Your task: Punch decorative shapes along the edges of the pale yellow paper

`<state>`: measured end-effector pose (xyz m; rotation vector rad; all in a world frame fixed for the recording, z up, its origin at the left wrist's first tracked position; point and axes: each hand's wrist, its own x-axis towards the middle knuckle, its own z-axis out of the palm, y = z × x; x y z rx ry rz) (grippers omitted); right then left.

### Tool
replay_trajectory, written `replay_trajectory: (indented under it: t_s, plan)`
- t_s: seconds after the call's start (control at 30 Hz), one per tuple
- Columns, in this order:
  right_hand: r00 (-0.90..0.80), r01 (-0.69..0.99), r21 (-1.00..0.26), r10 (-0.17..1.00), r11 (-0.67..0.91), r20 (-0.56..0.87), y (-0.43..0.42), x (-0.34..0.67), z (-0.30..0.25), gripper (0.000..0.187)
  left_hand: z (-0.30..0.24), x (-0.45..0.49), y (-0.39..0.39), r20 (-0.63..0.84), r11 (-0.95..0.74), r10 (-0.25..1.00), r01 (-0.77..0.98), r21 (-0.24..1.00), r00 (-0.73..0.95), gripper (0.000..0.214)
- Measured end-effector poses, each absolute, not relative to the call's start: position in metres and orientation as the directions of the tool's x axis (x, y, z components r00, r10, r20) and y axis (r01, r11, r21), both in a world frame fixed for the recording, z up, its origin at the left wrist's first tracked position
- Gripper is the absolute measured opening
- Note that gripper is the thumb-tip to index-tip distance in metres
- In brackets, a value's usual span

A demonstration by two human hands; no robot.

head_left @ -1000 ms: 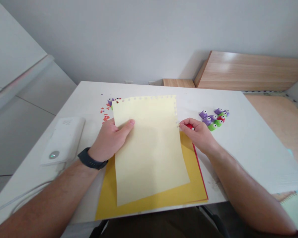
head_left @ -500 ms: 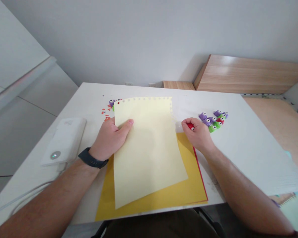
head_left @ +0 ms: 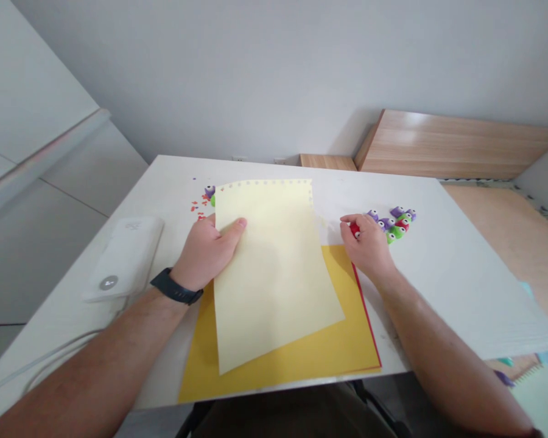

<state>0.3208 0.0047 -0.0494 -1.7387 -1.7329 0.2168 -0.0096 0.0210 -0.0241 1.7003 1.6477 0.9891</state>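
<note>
Yellow paper (head_left: 274, 267) is pinched in the left grip (head_left: 207, 250), thumb uppermost; the right grip (head_left: 369, 244) curls around a red figure (head_left: 354, 229).

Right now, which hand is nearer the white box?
Left. The left hand is just right of the white box, holding the pale sheet; the right hand is beyond the sheet's right edge.

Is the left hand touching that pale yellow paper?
Touching: in the head view, the left hand grips the pale yellow paper by its left edge, thumb across the front.

The white table (head_left: 447, 292) carries yellow card (head_left: 296, 364), white device (head_left: 123, 255) — and figurines (head_left: 397, 232).
</note>
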Motion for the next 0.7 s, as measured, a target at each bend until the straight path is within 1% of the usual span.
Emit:
replay_trajectory:
  t_s: [0.07,0.17,0.23,0.27,0.33,0.4,0.53,0.63,0.7]
  plan:
    - [0.139,0.831,-0.553,0.941,0.057,0.307,0.004,0.325,-0.049,0.021,-0.025,-0.01,0.021,0.124,-0.088,0.992,0.567,0.819,-0.026,0.038]
    - [0.213,0.822,-0.569,0.941,-0.028,0.262,0.001,0.333,-0.045,0.03,-0.026,-0.01,0.022,0.109,-0.083,0.994,0.565,0.821,-0.012,0.038]
    - [0.228,0.821,-0.57,0.939,-0.042,0.259,-0.002,0.34,-0.037,0.029,-0.027,-0.01,0.022,0.101,-0.086,0.995,0.569,0.818,0.005,0.039]
    - [0.207,0.831,-0.556,0.941,-0.025,0.267,-0.003,0.344,-0.031,0.027,-0.027,-0.01,0.022,0.102,-0.093,0.995,0.57,0.816,0.015,0.039]
    - [0.137,0.867,-0.499,0.949,0.024,0.285,-0.007,0.351,-0.019,0.026,-0.027,-0.01,0.022,0.109,-0.108,0.994,0.566,0.817,0.033,0.039]
    - [0.098,0.897,-0.442,0.959,0.03,0.266,-0.011,0.359,-0.01,0.028,-0.027,-0.01,0.022,0.115,-0.115,0.993,0.56,0.82,0.036,0.038]
    - [0.148,0.925,-0.374,0.974,-0.074,0.173,-0.025,0.374,-0.009,0.032,-0.025,-0.008,0.022,0.095,-0.092,0.995,0.563,0.822,0.024,0.038]
    - [0.122,0.952,-0.298,0.983,-0.076,0.14,-0.038,0.388,-0.022,0.026,-0.023,-0.007,0.022,0.09,-0.09,0.996,0.574,0.814,0.029,0.039]
    - [0.162,0.958,-0.254,0.981,-0.13,0.109,-0.045,0.396,-0.03,0.025,-0.022,-0.006,0.021,0.099,-0.103,0.994,0.58,0.808,0.038,0.041]
